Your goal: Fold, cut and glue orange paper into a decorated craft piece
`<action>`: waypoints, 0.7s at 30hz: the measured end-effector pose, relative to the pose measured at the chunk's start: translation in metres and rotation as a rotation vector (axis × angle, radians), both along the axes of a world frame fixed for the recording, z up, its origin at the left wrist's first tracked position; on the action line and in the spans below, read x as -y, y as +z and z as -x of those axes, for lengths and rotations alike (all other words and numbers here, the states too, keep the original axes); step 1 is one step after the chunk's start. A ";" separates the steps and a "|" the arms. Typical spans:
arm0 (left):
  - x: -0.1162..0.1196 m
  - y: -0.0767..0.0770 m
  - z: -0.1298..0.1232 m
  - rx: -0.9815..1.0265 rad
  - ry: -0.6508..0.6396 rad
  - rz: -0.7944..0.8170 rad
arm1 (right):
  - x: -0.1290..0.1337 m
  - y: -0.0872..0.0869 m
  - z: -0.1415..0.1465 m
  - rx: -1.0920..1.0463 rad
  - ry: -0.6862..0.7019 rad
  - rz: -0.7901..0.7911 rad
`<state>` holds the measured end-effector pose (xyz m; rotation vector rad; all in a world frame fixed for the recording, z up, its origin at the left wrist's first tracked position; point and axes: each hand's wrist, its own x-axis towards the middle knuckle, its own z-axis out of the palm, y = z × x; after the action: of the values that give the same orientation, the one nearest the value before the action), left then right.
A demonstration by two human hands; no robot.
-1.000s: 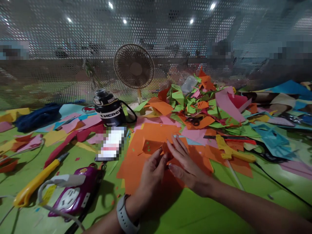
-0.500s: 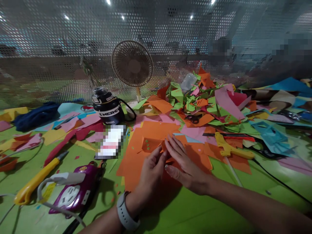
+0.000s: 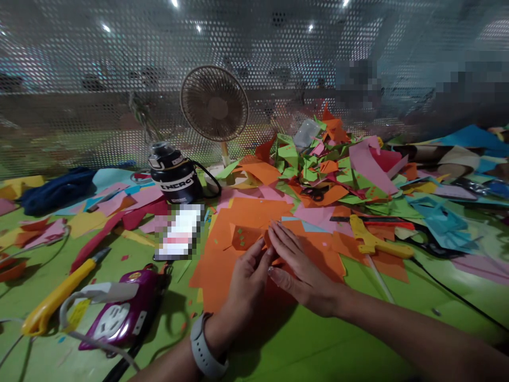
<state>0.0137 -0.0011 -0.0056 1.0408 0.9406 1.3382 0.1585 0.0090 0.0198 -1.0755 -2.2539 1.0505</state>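
My left hand (image 3: 248,276), with a pale watch band on its wrist, pinches a folded orange paper piece (image 3: 244,237) above stacked orange sheets (image 3: 222,270). Small green marks dot the folded piece. Against its right side lies my right hand (image 3: 304,270), fingers stretched out together and thumb apart, its fingertips close to the left fingers. Part of the paper between the hands is hidden.
Left stand a black bottle (image 3: 175,175), a phone (image 3: 181,232), a purple power strip (image 3: 123,307) and a yellow cutter (image 3: 59,292). Behind are a fan (image 3: 214,103) and a scrap heap (image 3: 310,159). A yellow glue gun (image 3: 374,244) lies right.
The view has shifted very slightly. Both hands keep nearly the same pose around the orange paper.
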 end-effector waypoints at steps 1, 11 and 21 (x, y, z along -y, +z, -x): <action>0.000 0.001 0.000 0.002 0.001 0.007 | 0.000 0.000 0.000 -0.002 -0.001 -0.007; 0.001 0.000 0.002 -0.053 -0.019 0.017 | -0.001 0.001 0.003 0.099 -0.048 -0.282; 0.001 0.004 0.004 0.013 -0.038 0.213 | -0.027 0.001 -0.010 -0.393 -0.383 0.053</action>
<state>0.0099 -0.0026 -0.0011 0.8815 1.0247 1.1838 0.1685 0.0359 0.0205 -1.1470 -1.6426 1.0508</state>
